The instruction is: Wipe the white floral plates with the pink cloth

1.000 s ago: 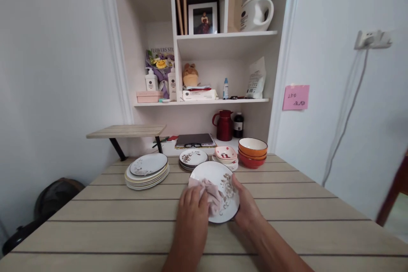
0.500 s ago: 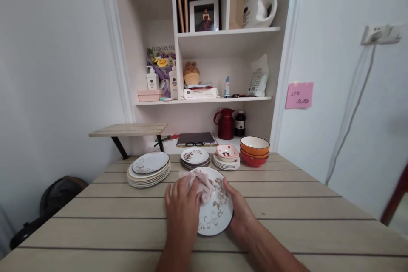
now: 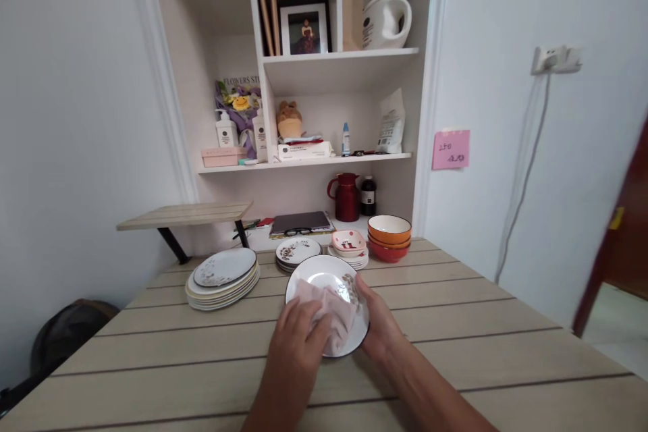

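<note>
Slatted table under white, dark-rimmed, floral plate.

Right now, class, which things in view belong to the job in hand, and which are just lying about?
Job in hand:
patterned plate, gripped by the right hand
pink cloth, on the plate under the left hand
perhaps the stacked plates and bowls

Just lying about:
red jug
eyeglasses
framed picture
pink note

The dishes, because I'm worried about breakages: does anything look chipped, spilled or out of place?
Nothing stands out: I see no chips or spills, and the stacked bowls sit upright. The pink cloth hides part of the held plate.
</note>
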`<state>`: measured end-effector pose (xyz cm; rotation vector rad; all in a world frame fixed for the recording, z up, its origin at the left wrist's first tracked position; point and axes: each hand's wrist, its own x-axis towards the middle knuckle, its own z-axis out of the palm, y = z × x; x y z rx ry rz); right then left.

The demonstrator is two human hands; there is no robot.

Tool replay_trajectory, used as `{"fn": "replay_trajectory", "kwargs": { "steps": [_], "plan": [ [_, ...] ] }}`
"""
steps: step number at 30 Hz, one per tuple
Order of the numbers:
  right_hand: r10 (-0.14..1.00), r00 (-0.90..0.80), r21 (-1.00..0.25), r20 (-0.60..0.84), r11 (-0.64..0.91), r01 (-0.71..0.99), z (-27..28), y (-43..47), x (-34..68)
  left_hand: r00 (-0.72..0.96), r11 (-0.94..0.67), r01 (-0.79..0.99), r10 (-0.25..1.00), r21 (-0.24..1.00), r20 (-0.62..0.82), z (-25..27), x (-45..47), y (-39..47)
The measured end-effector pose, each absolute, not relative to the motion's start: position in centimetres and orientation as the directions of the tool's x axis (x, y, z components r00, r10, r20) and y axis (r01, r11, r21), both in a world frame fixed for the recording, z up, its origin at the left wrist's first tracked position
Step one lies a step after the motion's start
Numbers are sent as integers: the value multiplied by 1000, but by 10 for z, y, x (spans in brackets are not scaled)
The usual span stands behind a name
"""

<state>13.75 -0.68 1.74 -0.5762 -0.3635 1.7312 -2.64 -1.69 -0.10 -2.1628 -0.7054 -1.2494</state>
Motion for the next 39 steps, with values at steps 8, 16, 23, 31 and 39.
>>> {"fn": "replay_trajectory", "kwargs": {
  "steps": [8, 16, 23, 31, 39],
  "plan": [
    [969, -191, -528, -157, -246, -813, 19, -8, 136, 520, -804, 580, 245, -128, 818, -2, -24, -21],
    [932, -239, -564, -274, -357, -745, 13, -14, 122, 659, -720, 640, 334, -268, 674, -3, -20, -18],
    [955, -167, -580, -244, -282, -764, 13, -11, 122, 480, -558, 819, 541, -132, 690, -2, -29, -17],
    [976, -34, -560, -217, -153, -814, 14, 2, 153, 643, -726, 660, 414, -192, 644, -5, -26, -22],
    [958, -111, -590, -263, -251, -768, 6, -4, 135, 658, -722, 681, 530, -123, 534, -31, -21, -14]
  ]
}}
